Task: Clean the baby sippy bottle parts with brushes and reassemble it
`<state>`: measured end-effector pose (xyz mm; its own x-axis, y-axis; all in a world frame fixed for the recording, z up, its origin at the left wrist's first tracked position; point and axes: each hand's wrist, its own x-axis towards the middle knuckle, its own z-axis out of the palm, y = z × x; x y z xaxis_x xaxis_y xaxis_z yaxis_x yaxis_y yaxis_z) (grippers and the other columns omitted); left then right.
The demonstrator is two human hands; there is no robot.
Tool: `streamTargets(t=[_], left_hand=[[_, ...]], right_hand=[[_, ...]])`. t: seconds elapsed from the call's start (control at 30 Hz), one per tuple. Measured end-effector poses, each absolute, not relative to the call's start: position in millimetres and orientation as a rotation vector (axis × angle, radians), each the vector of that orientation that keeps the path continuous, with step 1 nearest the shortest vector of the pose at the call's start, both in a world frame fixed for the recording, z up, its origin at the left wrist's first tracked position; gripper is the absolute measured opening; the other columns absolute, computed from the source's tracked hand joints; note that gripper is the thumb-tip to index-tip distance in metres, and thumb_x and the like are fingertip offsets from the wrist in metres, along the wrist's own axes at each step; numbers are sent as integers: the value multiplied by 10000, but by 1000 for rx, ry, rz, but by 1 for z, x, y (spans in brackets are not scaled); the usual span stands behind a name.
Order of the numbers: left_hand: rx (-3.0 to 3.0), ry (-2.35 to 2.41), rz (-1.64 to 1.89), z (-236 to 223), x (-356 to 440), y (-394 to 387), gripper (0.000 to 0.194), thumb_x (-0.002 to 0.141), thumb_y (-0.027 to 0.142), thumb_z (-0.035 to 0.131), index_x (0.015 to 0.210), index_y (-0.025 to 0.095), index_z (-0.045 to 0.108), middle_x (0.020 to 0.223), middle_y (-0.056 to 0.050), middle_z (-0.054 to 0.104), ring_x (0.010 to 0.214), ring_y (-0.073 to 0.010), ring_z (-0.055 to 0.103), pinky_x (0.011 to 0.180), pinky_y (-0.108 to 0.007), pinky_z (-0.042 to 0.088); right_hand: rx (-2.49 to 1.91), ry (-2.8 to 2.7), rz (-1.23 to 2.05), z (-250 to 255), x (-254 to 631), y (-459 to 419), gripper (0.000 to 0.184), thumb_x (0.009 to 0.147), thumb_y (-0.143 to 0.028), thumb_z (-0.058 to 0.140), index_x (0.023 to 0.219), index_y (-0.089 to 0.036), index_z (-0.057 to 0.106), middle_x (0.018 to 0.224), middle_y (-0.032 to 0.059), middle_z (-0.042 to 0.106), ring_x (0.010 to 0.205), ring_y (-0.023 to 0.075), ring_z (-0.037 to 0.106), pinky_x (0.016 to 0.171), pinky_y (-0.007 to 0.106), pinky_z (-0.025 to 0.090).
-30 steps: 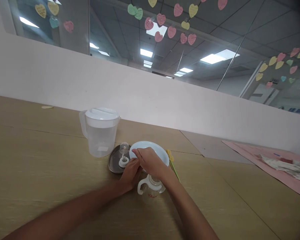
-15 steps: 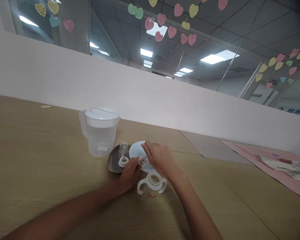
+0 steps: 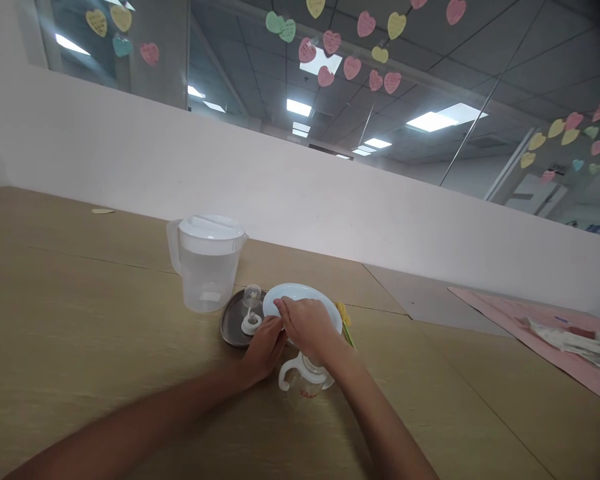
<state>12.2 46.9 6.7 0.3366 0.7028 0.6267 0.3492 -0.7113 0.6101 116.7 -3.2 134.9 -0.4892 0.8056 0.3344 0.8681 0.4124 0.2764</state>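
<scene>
My left hand (image 3: pixel 265 350) is closed in front of the plate, at the right edge of the grey tray (image 3: pixel 230 333). Its fingertips meet my right hand (image 3: pixel 305 323), which curls over them with fingers together. The small clear round piece seen earlier in the left fingers is now hidden between the hands. Under my right wrist stands a clear baby bottle (image 3: pixel 305 387), open at the neck, with white handles. On the tray are a white bottle collar (image 3: pixel 251 325) with a small spout and a clear domed cap (image 3: pixel 253 295).
A pale blue oval plate (image 3: pixel 300 291) lies behind my hands, and a yellow-and-green slender item (image 3: pixel 347 320) beside it. A lidded translucent pitcher (image 3: pixel 207 273) of liquid stands left. Far right, a pink cloth (image 3: pixel 490 308) has crumpled fabric on it. A white wall (image 3: pixel 290 193) rises behind the table.
My right hand has moved in over the left fingertips, covering the clear piece. More of the plate and the yellow-and-green item now show. The view has shifted slightly.
</scene>
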Motion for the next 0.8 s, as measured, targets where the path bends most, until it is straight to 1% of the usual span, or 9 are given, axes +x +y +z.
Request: streamTargets(t=[0.13,0.23,0.3,0.4,0.47,0.53,0.63,0.7,0.8], left_hand=[[2190,901,1386,13,10,42,205,885,240,360,909,164,548,894,-59,625,833,-208,565,777,-374,465],[2179,888,1400,18,9,37,216,886,258,360,883,166,554,861,-61,625,814,-212,573,747,-366,480],[2179,878,1397,19,9,36,215,885,255,359,899,167,555,868,-63,626,811,-211,573,733,-357,482],[2187,889,1377,17,11,37,230,894,253,341,928,168,553,887,-61,625,828,-210,565,754,-350,470],[2203,912,1356,15,12,39,246,902,259,328,895,170,557,877,-59,618,845,-211,557,785,-354,453],[2223,936,1338,12,13,41,244,899,252,328,861,174,556,869,-56,612,847,-208,552,791,-355,444],[2239,956,1335,11,12,41,213,886,233,346,866,184,552,877,-49,611,831,-203,553,759,-346,448],[2237,953,1328,13,10,38,216,889,235,348,858,186,556,879,-48,614,835,-204,554,759,-342,448],[2233,874,1320,16,9,34,238,899,244,341,850,175,564,884,-59,618,842,-207,556,786,-348,445]], right_hand=[[-1582,-2568,-627,123,114,8,267,952,-247,299,907,-166,550,720,79,636,642,205,611,498,268,299],[-1594,-2579,-615,122,116,10,267,951,-250,310,918,-163,560,740,82,643,656,207,613,507,265,302],[-1564,-2568,-560,127,118,7,318,958,-300,306,856,-176,580,728,67,645,652,191,606,511,258,284],[-1487,-2487,-428,140,122,-4,466,965,-410,257,710,-190,579,652,33,630,619,154,582,519,248,257],[-1448,-2428,-393,148,122,-12,511,974,-411,220,680,-188,574,627,25,622,589,136,565,518,249,242],[-1461,-2408,-432,152,120,-18,490,978,-373,231,697,-183,584,631,32,627,571,137,561,506,256,219],[-1524,-2429,-549,150,117,-18,388,964,-334,313,754,-181,601,652,50,638,578,159,577,485,262,199],[-1553,-2450,-606,145,116,-13,338,956,-324,340,804,-183,608,676,60,644,600,174,592,479,254,220],[-1609,-2493,-631,136,115,-5,310,950,-315,352,860,-179,615,704,82,647,640,193,611,494,241,286]])
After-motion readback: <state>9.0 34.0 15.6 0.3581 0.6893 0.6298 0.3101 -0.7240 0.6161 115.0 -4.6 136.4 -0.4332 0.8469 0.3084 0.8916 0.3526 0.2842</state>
